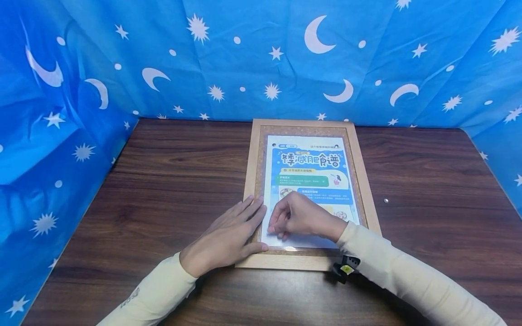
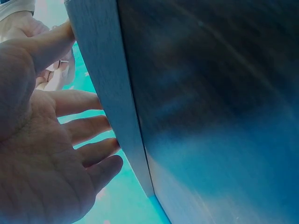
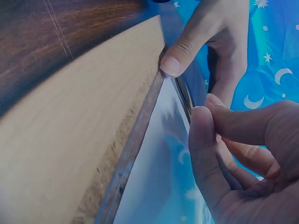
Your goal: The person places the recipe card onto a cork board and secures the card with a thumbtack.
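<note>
A sheet (image 1: 314, 194) with a blue printed design and Chinese characters lies on a cork board with a light wooden frame (image 1: 250, 167). Small dark round dots mark its top corners. My left hand (image 1: 228, 233) rests across the frame's left side, fingers stretched, thumb (image 3: 173, 65) at the sheet's lower left corner. Over the lower left part of the sheet, my right hand (image 1: 303, 215) has thumb and forefinger pinched together. Between those fingertips (image 3: 203, 119) a tiny pale bit shows, seemingly a thumbtack mostly hidden by the fingers.
A small shiny round piece (image 1: 386, 200) lies on the dark wooden table (image 1: 179, 167), right of the frame. Blue cloth (image 1: 253, 63) with white moons and stars hangs behind and along both sides. A black strap device (image 1: 345, 268) sits at the right wrist.
</note>
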The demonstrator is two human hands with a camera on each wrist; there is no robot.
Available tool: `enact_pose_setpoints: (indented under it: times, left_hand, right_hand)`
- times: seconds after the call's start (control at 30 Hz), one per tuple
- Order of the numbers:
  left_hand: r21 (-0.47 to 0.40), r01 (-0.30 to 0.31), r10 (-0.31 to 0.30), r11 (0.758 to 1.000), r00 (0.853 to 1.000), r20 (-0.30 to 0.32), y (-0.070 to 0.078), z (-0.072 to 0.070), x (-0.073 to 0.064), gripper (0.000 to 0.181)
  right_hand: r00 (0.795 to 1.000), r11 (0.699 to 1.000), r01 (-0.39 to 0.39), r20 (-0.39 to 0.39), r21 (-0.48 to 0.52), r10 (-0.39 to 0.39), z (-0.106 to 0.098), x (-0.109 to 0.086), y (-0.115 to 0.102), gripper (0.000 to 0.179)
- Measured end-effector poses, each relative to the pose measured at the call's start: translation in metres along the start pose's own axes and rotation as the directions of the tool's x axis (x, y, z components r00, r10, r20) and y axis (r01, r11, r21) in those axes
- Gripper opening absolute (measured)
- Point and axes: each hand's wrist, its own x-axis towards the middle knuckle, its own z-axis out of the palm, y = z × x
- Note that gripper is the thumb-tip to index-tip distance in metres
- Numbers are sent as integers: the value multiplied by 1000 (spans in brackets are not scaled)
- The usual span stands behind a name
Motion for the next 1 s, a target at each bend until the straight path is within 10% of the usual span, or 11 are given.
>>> enact_pose_setpoints:
  times: [0.23, 1.0]
  left_hand:
    - [0, 3, -3, 1000, 1000, 11, 1, 0, 0, 82]
    - [18, -8, 8, 1000, 1000, 8, 0, -1, 0, 82]
  right_hand:
    - [998, 991, -56, 30, 121, 52, 1, 1, 2, 13]
    - [995, 995, -81, 54, -62, 84, 4, 5, -1, 24]
